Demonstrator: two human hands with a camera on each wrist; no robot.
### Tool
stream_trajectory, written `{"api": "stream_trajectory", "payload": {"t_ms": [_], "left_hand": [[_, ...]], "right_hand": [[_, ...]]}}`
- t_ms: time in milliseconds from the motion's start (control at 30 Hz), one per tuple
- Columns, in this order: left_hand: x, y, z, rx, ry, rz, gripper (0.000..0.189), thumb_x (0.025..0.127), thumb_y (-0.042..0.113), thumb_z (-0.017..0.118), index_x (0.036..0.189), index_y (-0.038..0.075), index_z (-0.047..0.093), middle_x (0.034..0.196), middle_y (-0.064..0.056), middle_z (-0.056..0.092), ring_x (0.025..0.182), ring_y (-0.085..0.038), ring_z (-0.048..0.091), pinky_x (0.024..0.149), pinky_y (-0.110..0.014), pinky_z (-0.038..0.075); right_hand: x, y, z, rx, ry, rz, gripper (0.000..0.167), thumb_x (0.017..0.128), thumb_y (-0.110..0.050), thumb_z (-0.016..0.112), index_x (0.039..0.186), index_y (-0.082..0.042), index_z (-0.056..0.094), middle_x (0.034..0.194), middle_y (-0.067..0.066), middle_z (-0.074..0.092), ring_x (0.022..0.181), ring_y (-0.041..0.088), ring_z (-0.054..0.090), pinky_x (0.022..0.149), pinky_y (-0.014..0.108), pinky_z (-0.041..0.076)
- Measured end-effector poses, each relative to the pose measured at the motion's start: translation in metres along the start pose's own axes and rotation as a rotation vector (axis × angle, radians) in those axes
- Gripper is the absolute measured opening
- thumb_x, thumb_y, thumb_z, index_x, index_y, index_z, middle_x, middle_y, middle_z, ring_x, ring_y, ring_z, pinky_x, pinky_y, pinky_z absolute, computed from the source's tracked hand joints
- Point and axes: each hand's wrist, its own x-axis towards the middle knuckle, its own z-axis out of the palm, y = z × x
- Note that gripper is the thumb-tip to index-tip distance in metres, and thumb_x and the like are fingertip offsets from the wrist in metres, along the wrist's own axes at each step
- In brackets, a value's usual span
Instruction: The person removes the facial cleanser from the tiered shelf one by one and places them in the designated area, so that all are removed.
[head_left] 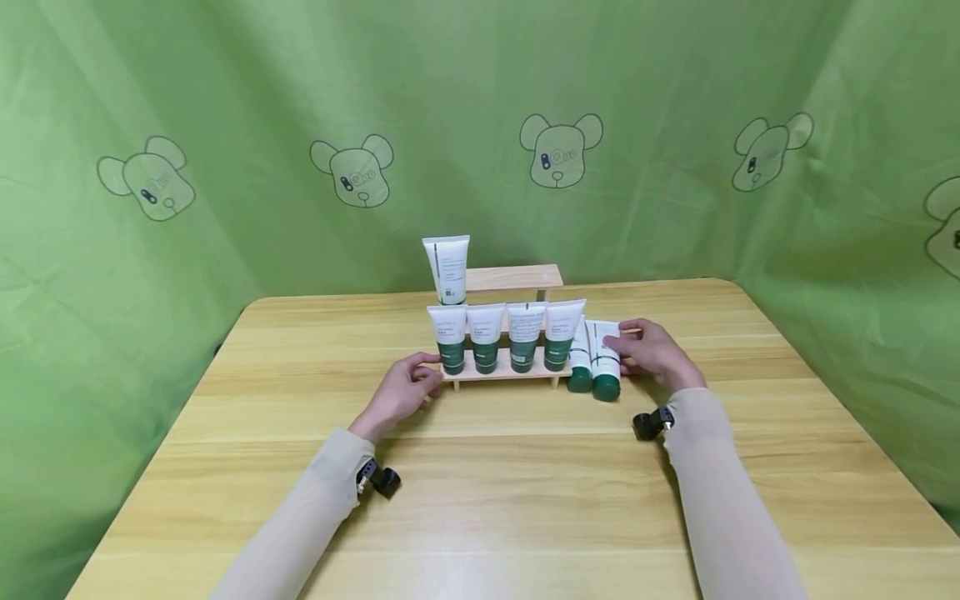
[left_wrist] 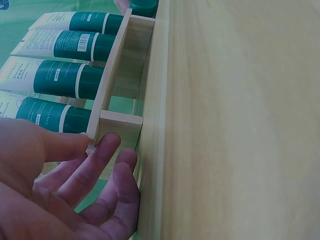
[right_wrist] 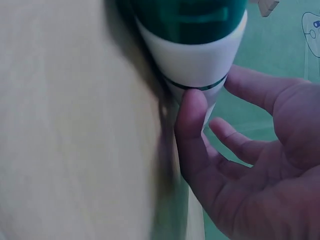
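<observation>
A tiered wooden rack [head_left: 498,375] stands near the table's far side. Several white-and-green squeeze tubes [head_left: 486,333] stand caps down in a row on its lowest shelf. Another tube [head_left: 450,267] rises at the left end, higher up, its cap hidden behind the front row. My left hand [head_left: 402,390] pinches the left end of the lowest shelf between thumb and finger [left_wrist: 107,145]. To the right of the rack, my right hand [head_left: 654,353] grips a tube [head_left: 604,358] by its white part, thumb and fingers on opposite sides. Beside that one is a partly hidden tube [head_left: 579,357].
The wooden table [head_left: 510,500] extends in front of the rack. Behind it hangs a green curtain [head_left: 450,100] printed with bear heads. The top shelf [head_left: 517,277] shows bare wood to the right of the high tube. A small black camera sits on each wrist.
</observation>
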Motion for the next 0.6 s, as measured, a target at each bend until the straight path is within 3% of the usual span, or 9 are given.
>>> {"api": "stream_trajectory", "payload": {"t_ms": [367, 600], "left_hand": [[0.000, -0.002, 0.001, -0.003, -0.003, 0.014, 0.038, 0.102, 0.012, 0.062, 0.139, 0.007, 0.059, 0.112, -0.017, 0.073, 0.088, -0.024, 0.069, 0.068, -0.030, 0.056], [0.000, -0.001, 0.002, -0.010, 0.002, 0.016, 0.038, 0.102, 0.011, 0.062, 0.140, 0.006, 0.058, 0.114, -0.018, 0.073, 0.087, -0.025, 0.069, 0.068, -0.029, 0.056]], "right_hand": [[0.000, 0.003, -0.002, -0.082, 0.050, 0.011, 0.066, 0.105, -0.041, 0.054, 0.152, 0.001, 0.034, 0.136, 0.024, 0.050, 0.114, 0.030, 0.056, 0.088, 0.031, 0.054], [-0.011, -0.006, -0.007, -0.103, 0.137, -0.078, 0.064, 0.106, -0.043, 0.052, 0.150, 0.001, 0.039, 0.142, 0.026, 0.047, 0.123, 0.039, 0.051, 0.100, 0.046, 0.049]]}}
